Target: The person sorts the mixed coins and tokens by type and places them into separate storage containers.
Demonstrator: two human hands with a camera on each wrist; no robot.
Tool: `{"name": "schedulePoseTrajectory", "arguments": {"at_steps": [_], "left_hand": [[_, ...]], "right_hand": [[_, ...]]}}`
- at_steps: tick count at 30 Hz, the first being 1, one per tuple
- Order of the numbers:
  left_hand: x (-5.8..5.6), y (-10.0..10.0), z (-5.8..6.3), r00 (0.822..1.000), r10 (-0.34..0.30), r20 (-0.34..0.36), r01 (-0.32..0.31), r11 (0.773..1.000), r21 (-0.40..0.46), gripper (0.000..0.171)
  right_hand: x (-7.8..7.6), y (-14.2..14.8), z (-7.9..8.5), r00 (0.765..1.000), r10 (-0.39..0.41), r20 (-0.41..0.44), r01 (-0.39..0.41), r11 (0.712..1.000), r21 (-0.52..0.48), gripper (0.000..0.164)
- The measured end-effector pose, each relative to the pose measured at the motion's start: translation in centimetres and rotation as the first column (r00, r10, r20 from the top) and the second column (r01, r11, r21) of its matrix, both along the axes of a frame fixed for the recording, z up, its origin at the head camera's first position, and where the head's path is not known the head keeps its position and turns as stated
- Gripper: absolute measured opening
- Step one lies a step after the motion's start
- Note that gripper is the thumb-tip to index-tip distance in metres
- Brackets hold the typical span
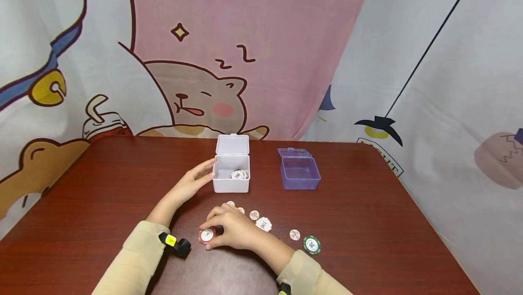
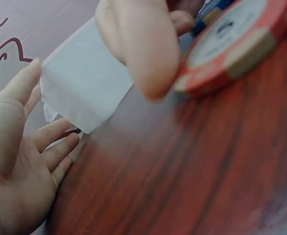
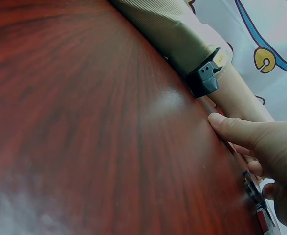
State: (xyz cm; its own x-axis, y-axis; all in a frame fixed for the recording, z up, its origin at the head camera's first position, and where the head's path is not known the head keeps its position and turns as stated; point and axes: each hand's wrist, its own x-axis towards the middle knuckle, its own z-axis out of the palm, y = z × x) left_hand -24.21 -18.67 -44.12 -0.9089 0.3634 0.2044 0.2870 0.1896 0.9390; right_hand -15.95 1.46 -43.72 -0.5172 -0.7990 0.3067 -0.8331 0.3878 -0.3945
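Observation:
My left hand (image 1: 189, 186) has its fingers straight along the left side of a white lidded box (image 1: 231, 186), fingertips right at the wall. The box's lid stands up, and white poker chips (image 1: 239, 174) marked 100 lie inside. My right hand (image 1: 234, 229) is low over the table, thumb and index finger at opposite edges of a red poker chip (image 1: 207, 235) marked 5, pinching it. In the left wrist view, a fingertip meets the rim of that red chip (image 2: 238, 46), and a blue chip (image 2: 214, 12) shows behind it. Under the right palm, part of a dark chip (image 3: 252, 188) appears.
A purple see-through box (image 1: 300, 179) with a raised lid stands right of the white one. On the brown table (image 1: 367, 222) lie a white 100 chip (image 1: 263, 224), a green 20 chip (image 1: 312, 244) and several small pale discs (image 1: 295, 234). A printed curtain (image 1: 286, 59) hangs behind.

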Motion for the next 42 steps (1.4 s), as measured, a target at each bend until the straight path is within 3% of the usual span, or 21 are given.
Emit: {"name": "schedulePoseTrajectory", "arguments": {"at_steps": [6, 13, 29, 38, 42], "left_hand": [[-0.1, -0.1, -0.1, 1.000, -0.001, -0.010, 0.001, 1.000, -0.002, 0.050], [0.0, -0.1, 0.0, 1.000, 0.001, -0.008, -0.001, 1.000, -0.001, 0.050], [0.0, -0.1, 0.0, 1.000, 0.010, 0.001, -0.010, 1.000, -0.011, 0.052], [1.7, 0.6, 2.6, 1.000, -0.005, -0.013, 0.004, 1.000, -0.024, 0.050], [1.9, 0.7, 2.9, 1.000, -0.004, -0.014, 0.004, 1.000, -0.025, 0.050]], "right_hand": [[0.0, -0.1, 0.0, 1.000, 0.000, 0.008, 0.000, 1.000, -0.005, 0.038], [0.3, 0.0, 0.1, 0.997, -0.003, 0.078, 0.004, 1.000, -0.014, 0.035], [0.1, 0.3, 0.7, 0.996, -0.014, 0.093, 0.022, 0.997, -0.076, 0.035], [0.0, 0.9, 1.6, 0.989, -0.050, 0.139, 0.069, 0.989, -0.132, 0.035], [-0.1, 1.1, 1.9, 0.990, -0.064, 0.125, 0.082, 0.986, -0.144, 0.035]]}}
